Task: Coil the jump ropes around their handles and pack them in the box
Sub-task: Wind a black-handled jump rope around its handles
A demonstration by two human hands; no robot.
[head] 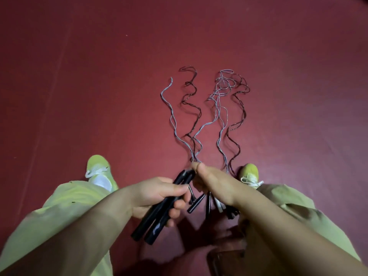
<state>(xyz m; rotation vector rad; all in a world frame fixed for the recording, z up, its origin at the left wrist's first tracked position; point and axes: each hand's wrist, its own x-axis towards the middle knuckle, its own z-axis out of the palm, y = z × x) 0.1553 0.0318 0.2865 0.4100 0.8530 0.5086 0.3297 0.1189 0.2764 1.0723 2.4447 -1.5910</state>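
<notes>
Head view, looking down at a dark red floor (79,86).

Left hand (157,193): fingers curled around a pair of black jump-rope handles (159,214). The two handles lie side by side, tilted, lower ends toward the person and upper ends at the fingertips of the other hand.

Right hand (213,182): thumb and forefinger pinch the thin cords just where they leave the top of the held handles.

Cords (199,124): several wavy strands, some pale grey and some dark, run away from the hands across the floor in two loose groups. The far ends of the right group are tangled together; individual ropes cannot be separated there.

Further handles (211,202): a cluster of black ones, with at least one pale one, lies on the floor beneath the right wrist, partly hidden by it. Count cannot be determined.

Person: light green trousers, both forearms bare. A yellow-green left shoe (100,172) and right shoe (250,175), each with white laces, stand on the floor either side of the ropes.

A dark object at the lower edge, below the right forearm, is too blurred to identify.
</notes>
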